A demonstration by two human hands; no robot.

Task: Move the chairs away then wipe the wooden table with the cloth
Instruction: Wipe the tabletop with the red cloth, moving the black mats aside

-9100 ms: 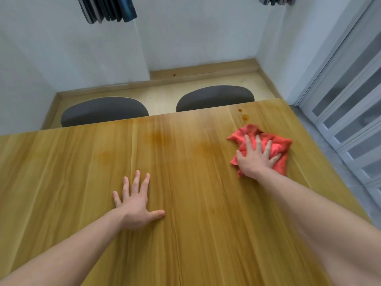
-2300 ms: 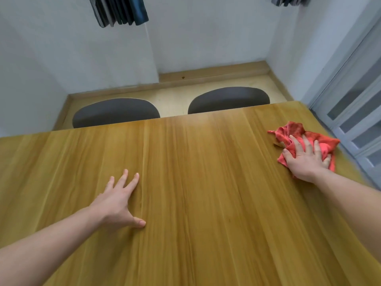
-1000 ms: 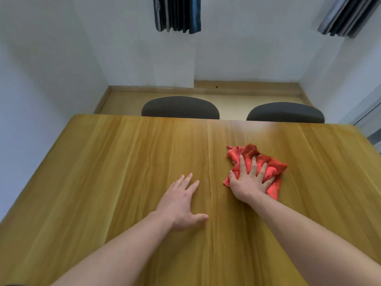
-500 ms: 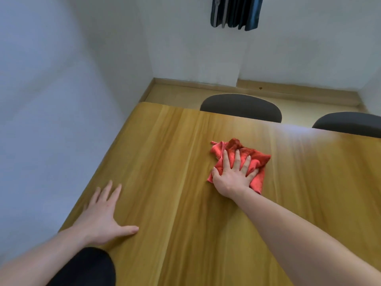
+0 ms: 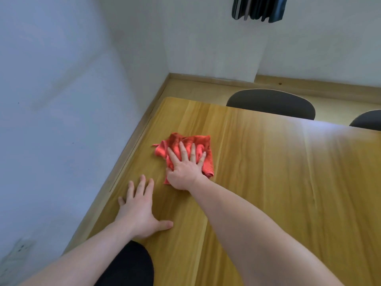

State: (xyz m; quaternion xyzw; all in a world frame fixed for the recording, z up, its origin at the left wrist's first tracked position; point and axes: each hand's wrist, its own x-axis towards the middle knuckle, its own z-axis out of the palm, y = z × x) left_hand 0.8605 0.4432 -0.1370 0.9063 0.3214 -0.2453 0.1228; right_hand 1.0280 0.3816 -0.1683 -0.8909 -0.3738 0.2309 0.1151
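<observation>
My right hand (image 5: 185,168) presses flat, fingers straight, on the red cloth (image 5: 203,146); nothing is gripped. My left hand (image 5: 140,209) rests spread on the table (image 5: 278,182), just beside it. I'm mid-wipe near the table's left end. Next I'd sweep toward the edge by the wall (image 5: 61,100), where room seems tight; rightward lies open. Two chairs (image 5: 270,103) stand beyond the far edge.

Bright daylight; glare on table (image 5: 309,129); edges warped.
</observation>
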